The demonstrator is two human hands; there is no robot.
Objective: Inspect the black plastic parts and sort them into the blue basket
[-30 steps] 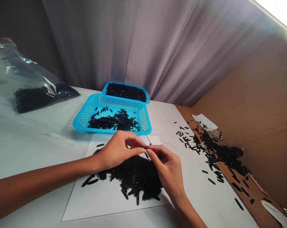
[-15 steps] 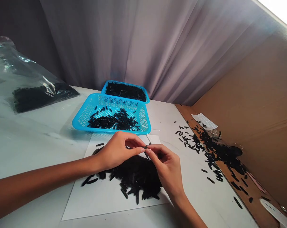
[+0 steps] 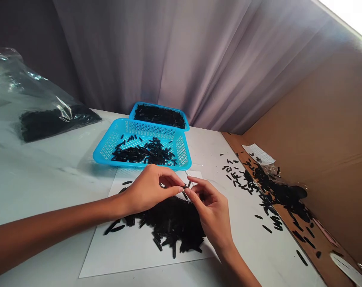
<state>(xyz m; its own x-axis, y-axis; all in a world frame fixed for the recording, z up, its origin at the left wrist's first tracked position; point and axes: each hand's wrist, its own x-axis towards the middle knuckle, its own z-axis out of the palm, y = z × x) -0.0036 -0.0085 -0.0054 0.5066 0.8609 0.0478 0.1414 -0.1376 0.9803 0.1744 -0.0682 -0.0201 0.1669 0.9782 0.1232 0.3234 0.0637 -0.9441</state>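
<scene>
My left hand [image 3: 147, 189] pinches a small dark elongated piece [image 3: 184, 187] between thumb and fingertips. Close by on the right, my right hand [image 3: 215, 213] has its thumb tip at the piece's end, while its index finger is raised apart from the thumb. Below both hands lies a heap of black elongated pieces [image 3: 175, 223], partly covered by the hands, on a white sheet [image 3: 98, 259]. The exact kind of these pieces cannot be made out. Just beyond the sheet stands a blue plastic basket [image 3: 101, 158] with a loose layer of similar pieces in it.
A second blue basket [image 3: 187, 126], fuller of black pieces, stands behind the first. At left lies a clear plastic bag [image 3: 40, 89] with black contents. Scattered black pieces [image 3: 276, 193] spread along the right side, near a cardboard wall [image 3: 321, 119]. A grey curtain [image 3: 169, 52] hangs behind.
My right index finger has lifted off the small piece and away from the thumb. My left hand keeps its pinch in nearly the same place.
</scene>
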